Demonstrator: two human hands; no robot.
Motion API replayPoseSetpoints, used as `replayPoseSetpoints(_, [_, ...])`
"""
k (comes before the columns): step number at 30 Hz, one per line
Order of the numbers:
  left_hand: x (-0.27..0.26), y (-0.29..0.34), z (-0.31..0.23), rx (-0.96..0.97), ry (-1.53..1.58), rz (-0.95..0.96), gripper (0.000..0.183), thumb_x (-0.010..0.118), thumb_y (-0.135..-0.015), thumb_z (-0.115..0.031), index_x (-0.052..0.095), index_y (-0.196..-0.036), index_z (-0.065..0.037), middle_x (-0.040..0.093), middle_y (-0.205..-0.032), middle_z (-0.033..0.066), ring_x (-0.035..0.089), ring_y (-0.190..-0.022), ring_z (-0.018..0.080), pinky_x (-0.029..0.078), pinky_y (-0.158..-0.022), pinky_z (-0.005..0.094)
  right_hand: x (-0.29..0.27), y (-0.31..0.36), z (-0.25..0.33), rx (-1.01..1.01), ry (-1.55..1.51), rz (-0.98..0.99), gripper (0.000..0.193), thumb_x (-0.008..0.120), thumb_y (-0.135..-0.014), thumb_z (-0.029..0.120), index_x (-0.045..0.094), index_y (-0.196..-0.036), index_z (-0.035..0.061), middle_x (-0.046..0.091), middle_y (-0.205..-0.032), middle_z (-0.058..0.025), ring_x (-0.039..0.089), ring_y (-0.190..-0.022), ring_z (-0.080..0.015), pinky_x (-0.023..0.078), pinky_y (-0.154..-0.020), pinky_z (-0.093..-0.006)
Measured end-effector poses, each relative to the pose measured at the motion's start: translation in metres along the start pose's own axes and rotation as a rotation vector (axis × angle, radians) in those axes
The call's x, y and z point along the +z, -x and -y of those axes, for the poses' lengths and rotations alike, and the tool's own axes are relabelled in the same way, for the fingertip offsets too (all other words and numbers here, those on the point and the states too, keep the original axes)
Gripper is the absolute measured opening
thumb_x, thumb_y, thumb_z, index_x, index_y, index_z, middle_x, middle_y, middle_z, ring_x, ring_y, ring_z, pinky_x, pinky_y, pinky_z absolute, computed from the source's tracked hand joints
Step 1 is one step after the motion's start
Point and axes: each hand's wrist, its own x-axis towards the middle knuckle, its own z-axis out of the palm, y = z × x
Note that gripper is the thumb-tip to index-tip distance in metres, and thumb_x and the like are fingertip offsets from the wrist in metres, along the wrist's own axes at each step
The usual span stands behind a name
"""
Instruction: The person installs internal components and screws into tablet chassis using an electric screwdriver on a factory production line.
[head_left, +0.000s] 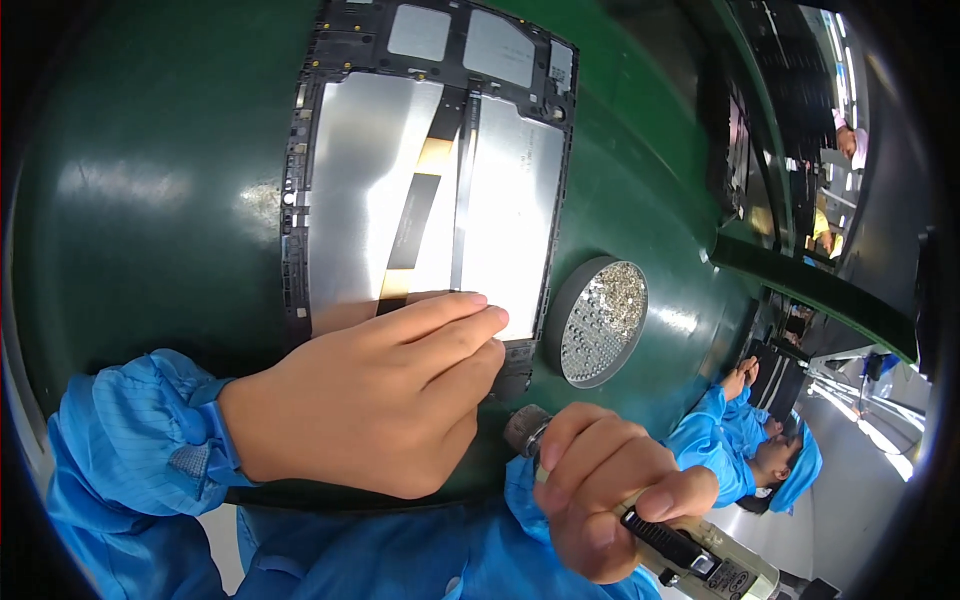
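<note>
Head camera view: there's a tablet-like device (430,185) with its insides showing, lying flat on a green table (150,260), its long side running away from the person. It's a black frame with two big silver panels (520,190), plus a slanted black-and-gold strip (412,215) and a skinny dark strip (463,190) running between them.

Left hand (365,400) is laid over the near end of the device, palm down, fingers out fairly straight and pretty much pressed together, hiding the lower end of the slanted strip. Right hand (620,490) is wrapped around a beige power tool (745,578), looks like an electric screwdriver, thumb near its black lever and the metal nose pointing up and left, apart from the device. Can't see what's at the very tip tbh.

Just right of the device sits a round grey dish (568,312) with tiny shiny metal bits (620,295), heaped more toward the far side. Both sleeves are blue, and over on the right another person (725,450) in blue has hands up near some dark stuff I can't make out
</note>
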Motion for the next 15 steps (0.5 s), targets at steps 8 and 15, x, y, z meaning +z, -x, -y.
replayPoseSetpoints(8, [0.005,0.004,-0.002,-0.023,-0.009,-0.053,0.006,0.065,-0.068,-0.002,0.065,-0.066,0.004,0.064,-0.093,0.0185,0.061,-0.098,0.0336,0.049,-0.091,0.0437,0.006,0.000,-0.006,-0.015,-0.018,0.012,0.030,0.058,-0.079,0.006,0.040,-0.103,0.0096,0.047,-0.060,-0.0046,0.049,-0.051,-0.0182,0.041,-0.052,-0.0346])
replayPoseSetpoints(15, [0.002,0.000,-0.001,-0.090,0.105,-0.042,0.013,0.064,-0.069,-0.003,0.063,-0.076,0.008,0.062,-0.098,0.0175,0.059,-0.098,0.0323,0.048,-0.090,0.0421,0.008,-0.004,-0.008,-0.032,-0.008,0.048,0.029,0.058,-0.078,0.005,0.040,-0.100,0.0071,0.048,-0.061,-0.0052,0.048,-0.049,-0.0181,0.042,-0.053,-0.0350])
